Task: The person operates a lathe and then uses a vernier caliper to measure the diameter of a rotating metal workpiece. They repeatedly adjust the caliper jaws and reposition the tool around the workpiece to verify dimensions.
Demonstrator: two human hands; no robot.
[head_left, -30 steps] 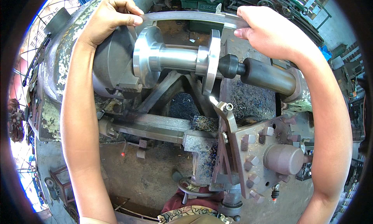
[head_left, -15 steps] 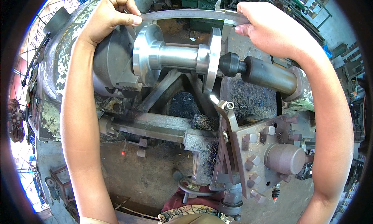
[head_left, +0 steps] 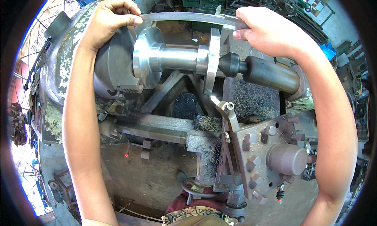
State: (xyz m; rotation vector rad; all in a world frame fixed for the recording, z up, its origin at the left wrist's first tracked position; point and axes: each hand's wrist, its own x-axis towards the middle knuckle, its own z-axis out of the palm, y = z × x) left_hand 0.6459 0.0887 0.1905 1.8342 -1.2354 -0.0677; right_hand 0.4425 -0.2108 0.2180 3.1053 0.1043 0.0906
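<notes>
A shiny steel workpiece [head_left: 172, 57] with two flanges sits in a lathe chuck [head_left: 112, 69], its right end held by the dark tailstock centre [head_left: 259, 71]. A long steel caliper [head_left: 184, 17] lies across the top of the workpiece, over both flanges. My left hand [head_left: 108, 20] pinches the caliper's left end above the chuck. My right hand [head_left: 267, 30] grips its right end, beside the thin right flange [head_left: 214, 61].
The tool post [head_left: 271, 155] with several square-head bolts stands at lower right, its cutting tool [head_left: 222, 106] just under the thin flange. Dark metal chips lie on the lathe bed [head_left: 165, 126]. Another machine [head_left: 235, 0] stands behind.
Both hands and the caliper have barely shifted; my left hand's fingers have settled slightly on the caliper's left end.
</notes>
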